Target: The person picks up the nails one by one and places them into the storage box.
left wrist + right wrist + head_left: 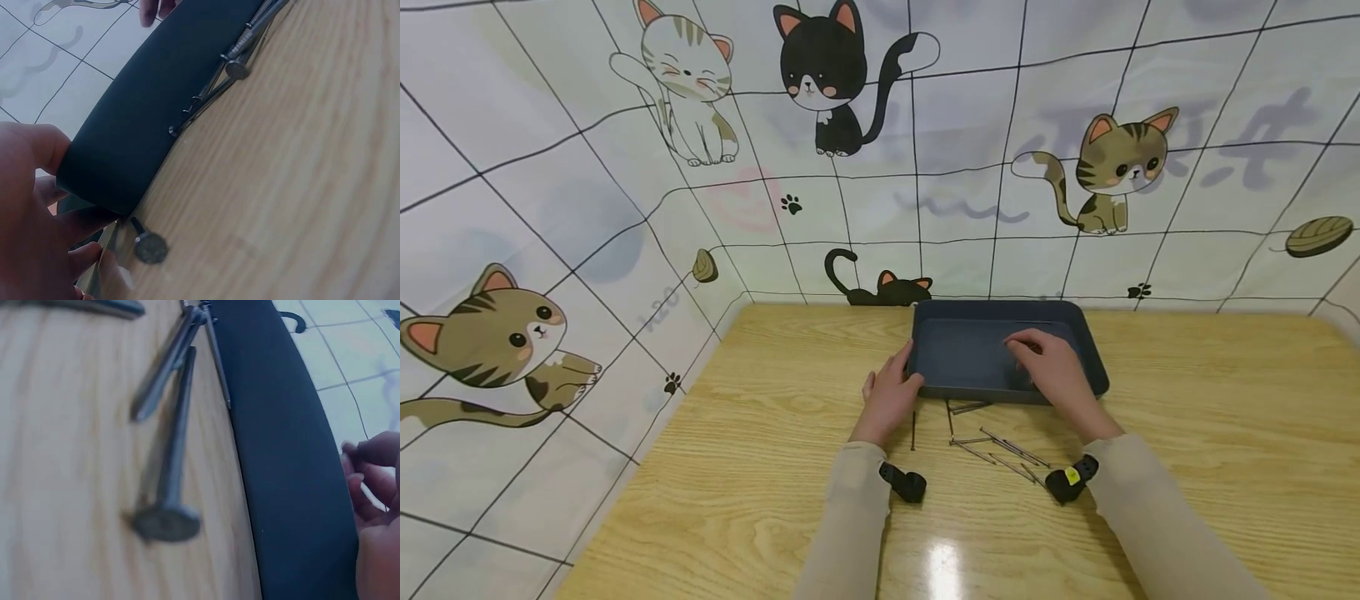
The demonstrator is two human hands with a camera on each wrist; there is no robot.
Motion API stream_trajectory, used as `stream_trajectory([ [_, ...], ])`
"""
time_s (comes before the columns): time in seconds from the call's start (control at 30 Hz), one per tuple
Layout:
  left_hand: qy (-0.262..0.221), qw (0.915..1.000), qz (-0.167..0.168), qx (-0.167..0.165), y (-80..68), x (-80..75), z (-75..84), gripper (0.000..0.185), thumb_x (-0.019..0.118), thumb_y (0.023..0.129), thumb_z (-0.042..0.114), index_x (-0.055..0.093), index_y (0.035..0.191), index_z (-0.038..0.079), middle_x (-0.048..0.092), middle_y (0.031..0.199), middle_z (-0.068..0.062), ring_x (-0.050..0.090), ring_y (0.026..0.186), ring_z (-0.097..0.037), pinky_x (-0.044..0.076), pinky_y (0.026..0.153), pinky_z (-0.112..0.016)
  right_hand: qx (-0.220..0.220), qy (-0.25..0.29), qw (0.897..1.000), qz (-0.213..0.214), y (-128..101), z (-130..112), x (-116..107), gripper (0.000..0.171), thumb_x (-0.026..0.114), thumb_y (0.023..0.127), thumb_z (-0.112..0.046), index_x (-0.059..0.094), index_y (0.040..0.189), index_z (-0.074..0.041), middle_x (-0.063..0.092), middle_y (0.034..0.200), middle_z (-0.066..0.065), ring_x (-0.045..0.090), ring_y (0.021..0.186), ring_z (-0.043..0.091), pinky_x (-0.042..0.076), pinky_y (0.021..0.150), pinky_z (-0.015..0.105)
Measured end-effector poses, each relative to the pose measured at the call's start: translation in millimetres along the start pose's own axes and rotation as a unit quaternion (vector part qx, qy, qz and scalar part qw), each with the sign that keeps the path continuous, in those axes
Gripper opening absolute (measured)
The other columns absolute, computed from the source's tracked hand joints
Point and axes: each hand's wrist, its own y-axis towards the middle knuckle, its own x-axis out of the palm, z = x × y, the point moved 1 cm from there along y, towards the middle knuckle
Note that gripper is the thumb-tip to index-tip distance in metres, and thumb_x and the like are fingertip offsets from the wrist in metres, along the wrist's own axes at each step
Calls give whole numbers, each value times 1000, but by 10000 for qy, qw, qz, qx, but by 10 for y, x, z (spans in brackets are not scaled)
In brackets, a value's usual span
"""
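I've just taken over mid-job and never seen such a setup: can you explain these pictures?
There is no machine here: a person works with two bare hands. The wide picture comes from a camera on the head, the two close ones from small cameras on the wrists. On the wooden table lie a dark blue tray and, on its near side, loose metal nails. The left hand grips the tray's left end. The right hand is over the tray, fingers bent; whether it holds anything is unclear.
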Motion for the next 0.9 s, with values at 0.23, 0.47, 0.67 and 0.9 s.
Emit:
stream_trajectory([
  [0.23, 47, 10000, -6, 2, 9, -14, -4, 57, 38, 86, 29, 23, 141, 33, 31, 141, 6, 20, 132, -13, -1, 103, -46, -16, 935, 9956, 58, -51, 6, -52, 39, 46, 89, -43, 59, 112, -14, 56, 85, 11, 51, 65, 23, 45, 52, 31],
  [0.47, 59, 10000, -29, 50, -7, 22, 10, 58, 39, 86, 29, 24, 141, 32, 31, 141, 6, 20, 132, -14, 0, 103, -48, 1, 1049, 9945, -24, -79, 41, -103, 40, 46, 89, -41, 57, 114, -12, 57, 92, 12, 52, 70, 22, 46, 55, 30],
  [0.67, 27, 10000, -51, 11, 5, 39, 27, 58, 38, 85, 30, 24, 141, 32, 33, 140, 8, 20, 132, -12, -1, 103, -46, -89, 1279, 9917, 30, -94, 74, -125, 41, 46, 89, -41, 57, 114, -10, 57, 93, 14, 53, 71, 22, 46, 54, 30],
  [0.9, -7, 10000, 26, 41, 7, 17, -8, 57, 39, 86, 31, 24, 141, 34, 36, 139, 7, 20, 132, -11, -1, 104, -45, -226, 1508, 9881, -198, -94, 52, -140, 39, 49, 89, -37, 58, 113, -9, 57, 92, 15, 54, 71, 23, 47, 55, 31],
])
